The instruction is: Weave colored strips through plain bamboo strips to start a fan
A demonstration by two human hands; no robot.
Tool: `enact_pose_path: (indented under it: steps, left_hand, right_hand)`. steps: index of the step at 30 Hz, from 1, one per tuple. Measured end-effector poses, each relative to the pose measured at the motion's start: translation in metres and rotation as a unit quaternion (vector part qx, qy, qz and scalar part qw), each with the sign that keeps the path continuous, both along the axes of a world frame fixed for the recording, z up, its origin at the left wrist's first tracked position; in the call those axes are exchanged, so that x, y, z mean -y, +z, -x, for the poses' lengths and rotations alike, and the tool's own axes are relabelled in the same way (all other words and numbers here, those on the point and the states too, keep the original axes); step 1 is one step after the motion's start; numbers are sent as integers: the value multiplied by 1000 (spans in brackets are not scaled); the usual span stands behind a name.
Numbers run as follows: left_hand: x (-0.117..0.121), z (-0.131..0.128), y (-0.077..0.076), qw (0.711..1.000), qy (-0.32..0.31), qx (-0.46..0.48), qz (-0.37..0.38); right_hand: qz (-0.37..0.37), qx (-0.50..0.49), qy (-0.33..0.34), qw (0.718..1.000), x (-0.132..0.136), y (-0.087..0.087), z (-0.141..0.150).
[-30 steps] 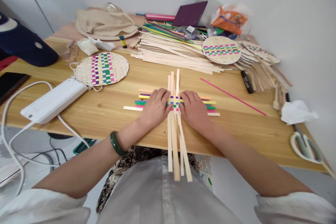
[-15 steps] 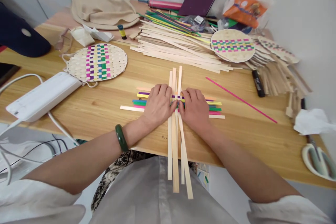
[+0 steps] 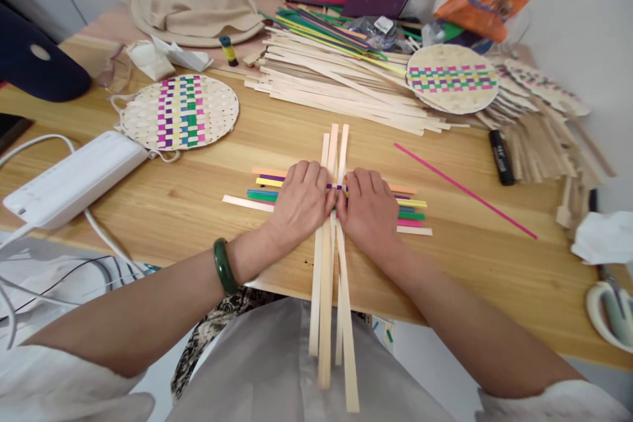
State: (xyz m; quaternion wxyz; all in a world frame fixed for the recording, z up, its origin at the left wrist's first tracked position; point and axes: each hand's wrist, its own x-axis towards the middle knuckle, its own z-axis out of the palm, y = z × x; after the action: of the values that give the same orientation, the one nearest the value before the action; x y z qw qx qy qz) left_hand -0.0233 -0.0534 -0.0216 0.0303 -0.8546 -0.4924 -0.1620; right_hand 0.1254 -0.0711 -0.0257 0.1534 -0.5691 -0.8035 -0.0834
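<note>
Head view: coloured strips point(image 3: 270, 182) are crossed by pale strips point(image 3: 325, 316) on the tabletop point(image 3: 198, 224).
Left hand point(image 3: 302, 196), right hand point(image 3: 370, 208): both are laid over coloured strips, near together; grip cannot be told.

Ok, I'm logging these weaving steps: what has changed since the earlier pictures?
The left hand and right hand have closed in toward each other, hiding more of where the woven strips cross; neither has let go. The loose pink strip and black marker stay put; the view merely shifted.
</note>
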Motion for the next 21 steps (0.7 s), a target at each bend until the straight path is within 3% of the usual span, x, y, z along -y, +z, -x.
enact_pose_path:
  steps: [11, 16, 21]
  left_hand:
    - [3, -2, 5, 1000, -7, -16, 4]
    - [2, 0, 4, 1000, 14, -9, 14]
    - [3, 17, 8, 996, 1, 88, 28]
  right_hand:
    - [-24, 25, -3, 999, 3, 1, 2]
    - [-30, -14, -8, 999, 4, -2, -1]
    - [-33, -96, -26, 994, 4, -1, -5]
